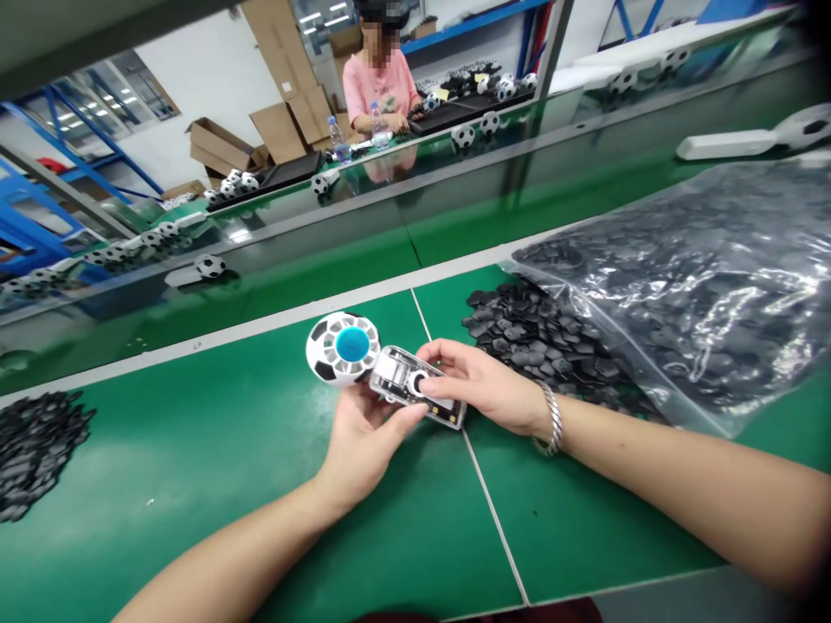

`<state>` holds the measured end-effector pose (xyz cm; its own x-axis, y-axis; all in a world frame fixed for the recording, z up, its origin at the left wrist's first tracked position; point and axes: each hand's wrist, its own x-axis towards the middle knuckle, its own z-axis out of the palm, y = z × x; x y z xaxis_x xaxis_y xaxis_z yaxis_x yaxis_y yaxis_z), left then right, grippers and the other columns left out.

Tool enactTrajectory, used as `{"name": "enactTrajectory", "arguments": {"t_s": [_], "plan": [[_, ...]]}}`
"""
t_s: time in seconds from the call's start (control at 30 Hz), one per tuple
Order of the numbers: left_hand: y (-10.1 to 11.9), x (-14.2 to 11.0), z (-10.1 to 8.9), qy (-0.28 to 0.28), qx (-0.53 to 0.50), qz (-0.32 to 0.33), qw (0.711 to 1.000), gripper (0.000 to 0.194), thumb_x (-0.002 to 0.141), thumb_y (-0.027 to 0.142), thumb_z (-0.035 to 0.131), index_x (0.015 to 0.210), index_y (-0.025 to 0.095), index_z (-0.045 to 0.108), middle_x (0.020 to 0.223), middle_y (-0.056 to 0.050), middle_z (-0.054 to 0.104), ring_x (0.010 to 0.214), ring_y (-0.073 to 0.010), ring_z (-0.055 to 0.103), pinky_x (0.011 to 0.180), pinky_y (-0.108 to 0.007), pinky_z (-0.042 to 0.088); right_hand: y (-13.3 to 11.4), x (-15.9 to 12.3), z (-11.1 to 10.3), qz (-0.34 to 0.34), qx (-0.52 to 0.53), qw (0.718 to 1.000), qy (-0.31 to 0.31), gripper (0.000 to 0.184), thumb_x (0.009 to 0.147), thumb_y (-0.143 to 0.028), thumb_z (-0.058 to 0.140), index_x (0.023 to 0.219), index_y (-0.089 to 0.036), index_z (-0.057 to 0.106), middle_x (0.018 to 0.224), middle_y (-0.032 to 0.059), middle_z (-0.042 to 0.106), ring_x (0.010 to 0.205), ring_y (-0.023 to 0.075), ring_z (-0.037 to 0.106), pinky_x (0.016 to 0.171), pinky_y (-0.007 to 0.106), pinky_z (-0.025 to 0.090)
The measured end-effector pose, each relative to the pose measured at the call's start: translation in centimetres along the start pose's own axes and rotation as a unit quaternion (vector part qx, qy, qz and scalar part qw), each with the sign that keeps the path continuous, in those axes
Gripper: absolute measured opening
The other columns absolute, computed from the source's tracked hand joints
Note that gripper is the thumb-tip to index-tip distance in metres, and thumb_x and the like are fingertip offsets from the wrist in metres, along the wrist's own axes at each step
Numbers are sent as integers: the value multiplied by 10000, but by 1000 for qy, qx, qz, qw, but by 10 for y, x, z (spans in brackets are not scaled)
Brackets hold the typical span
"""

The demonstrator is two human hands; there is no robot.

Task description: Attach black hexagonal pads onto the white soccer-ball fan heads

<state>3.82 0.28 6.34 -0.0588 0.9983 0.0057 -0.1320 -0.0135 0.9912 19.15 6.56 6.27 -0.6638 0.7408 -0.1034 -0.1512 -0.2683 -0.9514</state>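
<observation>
Above the green table I hold a football-patterned device [343, 348] with a round black-and-white head and a blue disc in its middle. Its handle [396, 374] lies open side up, with inner parts showing. My left hand [363, 441] grips the handle from below, close to the round head, its thumb along the near edge. My right hand [480, 385] is closed round the far end of the handle, fingers on its upper edge and thumb near a white ring. Whether the right fingers hold a small part too is hidden.
Loose black pieces [532, 333] spill from a clear plastic bag [701, 285] at right. Another pile of black pieces [39, 446] lies at left. Beyond runs a conveyor belt [363, 238] carrying football devices [209, 266]. A person [383, 82] sits across it, near water bottles [378, 125].
</observation>
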Motion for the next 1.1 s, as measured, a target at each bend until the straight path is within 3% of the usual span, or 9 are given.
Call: {"name": "enactTrajectory", "arguments": {"t_s": [0.17,0.27,0.47,0.57,0.67,0.8,0.9,1.0,1.1], "plan": [[-4,-5,-1,-10,-29,-8,999,427,691,155,703,1035,194,453,1063,-34,587,988,-163,580,871,-281,477,3,-1,0,-4,-27,1000,0,379,674,-393,705,897,-173,492,878,22,563,785,138,536,676,257,427],[0,9,-6,4,-58,-11,998,427,670,165,723,1024,169,485,1063,-56,591,1014,-186,567,886,-299,466,3,0,-1,-30,-27,999,6,371,725,-423,654,966,-181,508,987,46,563,898,164,532,773,284,425],[25,114,-37,-4,35,11,999,242,836,307,540,979,113,568,1062,-132,614,1000,-226,584,862,-375,479,8,4,-7,-21,-52,995,82,510,742,-479,616,1162,-233,465,1248,82,451,1061,206,471,769,297,434],[21,167,-59,54,109,45,992,235,847,278,530,985,92,570,1079,-154,595,1012,-237,569,871,-416,462,8,6,-10,-10,-75,993,91,489,747,-507,589,1134,-224,491,1263,86,441,1039,212,484,744,297,442],[-2,189,-72,127,202,93,967,329,841,273,546,1134,132,500,1204,-116,503,1093,-248,497,916,-484,408,8,7,-12,-3,-109,990,85,454,763,-507,561,1115,-226,508,1224,72,481,931,182,528,730,287,454],[-31,186,-75,123,320,148,928,292,834,276,556,1097,150,534,1177,-86,516,1088,-232,488,938,-479,382,16,9,-17,-10,-201,977,72,464,778,-511,526,1128,-208,493,1014,73,583,843,176,566,711,282,486],[-37,185,-76,120,389,167,898,229,820,272,573,1010,145,571,1100,-73,557,1051,-213,507,925,-451,392,27,10,-22,-84,-353,928,80,421,780,-486,525,1095,-207,522,984,83,584,846,186,585,710,276,513],[-35,186,-79,152,434,165,873,218,779,256,613,952,130,573,1020,-65,571,983,-190,528,886,-385,420,39,11,-30,-194,-506,838,54,316,786,-408,551,1060,-250,563,1102,73,563,734,142,608,677,240,533],[-33,182,-80,172,466,153,854,168,773,270,603,871,137,571,937,-58,569,896,-161,541,807,-293,442,51,13,-39,-284,-579,763,26,311,794,-359,560,1096,-285,552,1136,57,563,858,158,624,647,188,539]]}}
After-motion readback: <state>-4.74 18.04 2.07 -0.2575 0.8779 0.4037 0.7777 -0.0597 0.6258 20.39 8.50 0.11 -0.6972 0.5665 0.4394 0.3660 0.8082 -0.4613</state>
